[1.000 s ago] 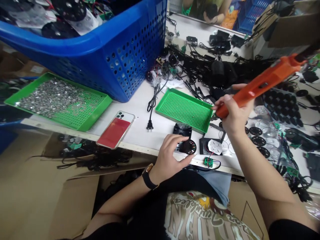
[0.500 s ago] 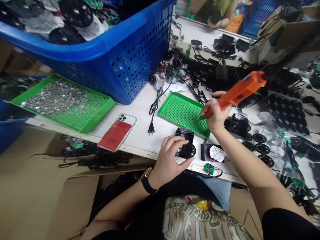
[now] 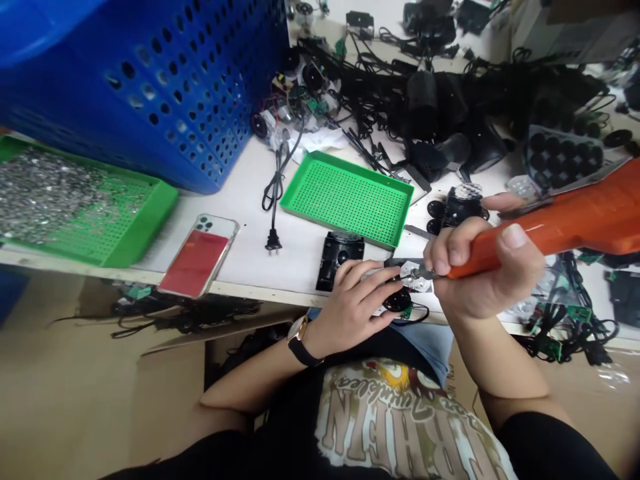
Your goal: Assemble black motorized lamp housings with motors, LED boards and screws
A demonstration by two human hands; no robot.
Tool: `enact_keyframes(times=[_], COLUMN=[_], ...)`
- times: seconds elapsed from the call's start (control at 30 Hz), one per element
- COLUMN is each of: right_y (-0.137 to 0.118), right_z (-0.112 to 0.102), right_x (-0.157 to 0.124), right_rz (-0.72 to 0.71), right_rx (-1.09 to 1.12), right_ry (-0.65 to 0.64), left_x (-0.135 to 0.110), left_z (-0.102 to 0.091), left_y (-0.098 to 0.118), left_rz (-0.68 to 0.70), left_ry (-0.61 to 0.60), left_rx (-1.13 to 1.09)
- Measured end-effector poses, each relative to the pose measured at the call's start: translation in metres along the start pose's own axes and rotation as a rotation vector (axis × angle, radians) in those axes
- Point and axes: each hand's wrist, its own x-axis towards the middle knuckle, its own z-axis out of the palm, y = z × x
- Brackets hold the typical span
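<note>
currently the right hand [image 3: 483, 270] is clenched round an orange electric screwdriver [image 3: 565, 227], its steel bit [image 3: 421, 271] pointing at a round black plastic disc [image 3: 399, 301] near the front edge of the worktop. the left hand [image 3: 353, 303] grasps that disc, fingers curled over it. whether a screw is seated cannot be told. a black housing [image 3: 337, 257] lies just left of the hands, below a perforated green tray [image 3: 345, 197]. toward the far edge, matt black cabled units [image 3: 423, 103] lie massed; clear plastic lenses [image 3: 517, 187] lie toward the right.
</note>
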Motion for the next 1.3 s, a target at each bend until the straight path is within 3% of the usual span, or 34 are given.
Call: enact_keyframes(times=[0.33, 0.57, 0.77, 0.9, 1.0, 1.17, 1.3], right_y=[-0.006, -0.007, -0.01, -0.008, -0.007, -0.003, 0.003], right_z=[-0.02, -0.031, -0.031, -0.035, -0.036, -0.04, -0.045], right_x=[-0.008, -0.012, -0.015, -0.019, -0.021, -0.011, 0.007], right_rz=[0.012, -0.057, -0.046, -0.078, -0.08, -0.177, -0.337], right_rx=[0.008, -0.054, 0.03, -0.017, 0.086, 0.036, 0.169], right_ry=[0.084, 0.049, 0.086, 0.034, 0.02, 0.122, 0.293], left_x=[0.004, 0.006, 0.011, 0.01, 0.008, 0.012, 0.027], left_z=[0.012, 0.02, 0.022, 0.025, 0.024, 0.018, 0.02], left_y=[0.012, 0.018, 0.022, 0.025, 0.027, 0.029, 0.022], left_rz=[-0.005, -0.004, 0.023, -0.009, -0.021, -0.114, -0.217], left_ry=[-0.033, -0.015, 0.026, 0.003, -0.008, -0.057, 0.004], left_rx=[-0.065, -0.095, -0.114, -0.141, -0.164, -0.191, -0.149])
